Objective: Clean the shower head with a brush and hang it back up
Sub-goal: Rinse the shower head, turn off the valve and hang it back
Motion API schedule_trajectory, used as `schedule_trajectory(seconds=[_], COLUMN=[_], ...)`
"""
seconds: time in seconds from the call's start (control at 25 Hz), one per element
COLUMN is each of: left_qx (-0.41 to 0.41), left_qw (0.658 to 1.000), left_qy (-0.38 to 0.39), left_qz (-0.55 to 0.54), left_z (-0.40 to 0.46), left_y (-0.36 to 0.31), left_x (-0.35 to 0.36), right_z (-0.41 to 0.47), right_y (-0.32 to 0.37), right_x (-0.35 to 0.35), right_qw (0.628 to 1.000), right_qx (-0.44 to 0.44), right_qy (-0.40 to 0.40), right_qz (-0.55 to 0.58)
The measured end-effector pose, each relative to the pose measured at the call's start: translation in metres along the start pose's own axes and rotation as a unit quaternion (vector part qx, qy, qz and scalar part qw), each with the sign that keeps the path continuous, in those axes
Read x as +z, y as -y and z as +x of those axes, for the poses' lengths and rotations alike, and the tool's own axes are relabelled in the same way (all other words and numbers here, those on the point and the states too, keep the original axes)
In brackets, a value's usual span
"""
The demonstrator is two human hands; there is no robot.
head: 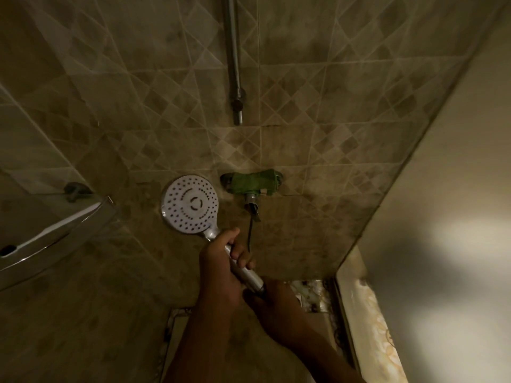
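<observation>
The round white shower head (190, 204) with dark nozzle holes faces me, held up before the tiled wall. My left hand (221, 268) grips its chrome handle (247, 275) just below the head. My right hand (272, 302) grips the bottom end of the handle, where the hose joint is hidden by my fingers. On the wall to the right of the head sits the tap fitting (252, 202), wrapped in a green cloth (254, 183). No brush is in view.
A chrome riser rail (234, 59) runs up the tiled wall above the tap. A glass corner shelf with a chrome rim (55, 233) juts out at the left. A thin dark cord (250, 233) hangs below the tap. A pale wall stands at the right.
</observation>
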State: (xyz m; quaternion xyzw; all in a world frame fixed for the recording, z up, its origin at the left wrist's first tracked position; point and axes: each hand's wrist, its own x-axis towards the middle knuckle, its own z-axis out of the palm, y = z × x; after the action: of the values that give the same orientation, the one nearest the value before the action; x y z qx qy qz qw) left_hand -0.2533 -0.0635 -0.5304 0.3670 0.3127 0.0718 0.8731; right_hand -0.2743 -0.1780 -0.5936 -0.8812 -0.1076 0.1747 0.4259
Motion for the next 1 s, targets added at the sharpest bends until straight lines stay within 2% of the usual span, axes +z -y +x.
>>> schedule_trajectory(seconds=[0.12,0.2,0.28,0.4,0.48,0.64,0.8,1.0], left_qx=[-0.002,0.001,0.010,0.072,0.084,0.040,0.072,0.088], left_qw=[0.998,0.997,0.999,0.996,0.994,0.998,0.995,0.992], left_qy=[0.069,0.075,0.049,-0.010,-0.021,0.012,0.004,-0.046], left_qz=[-0.001,-0.011,-0.019,0.054,0.066,0.052,0.068,0.082], left_z=[-0.003,-0.004,-0.001,0.003,0.003,0.004,0.003,0.004], left_y=[-0.008,-0.007,-0.002,0.008,0.009,0.006,0.007,0.014], left_x=[-0.006,-0.006,-0.004,0.003,0.004,0.001,0.000,-0.002], right_z=[-0.002,0.000,0.002,0.005,0.004,-0.004,-0.003,0.003], right_y=[0.003,0.004,0.004,0.001,0.000,0.003,0.002,-0.001], right_x=[-0.005,-0.008,-0.006,-0.005,-0.005,-0.007,-0.005,-0.002], right_qw=[0.995,0.995,0.998,0.997,0.998,0.999,0.998,1.000], right_qx=[0.024,0.027,0.028,0.018,0.003,0.006,0.013,-0.003], right_qy=[0.054,0.040,-0.019,-0.070,-0.056,0.009,0.000,-0.020], right_qz=[0.076,0.088,0.058,-0.018,-0.018,0.031,0.063,0.020])
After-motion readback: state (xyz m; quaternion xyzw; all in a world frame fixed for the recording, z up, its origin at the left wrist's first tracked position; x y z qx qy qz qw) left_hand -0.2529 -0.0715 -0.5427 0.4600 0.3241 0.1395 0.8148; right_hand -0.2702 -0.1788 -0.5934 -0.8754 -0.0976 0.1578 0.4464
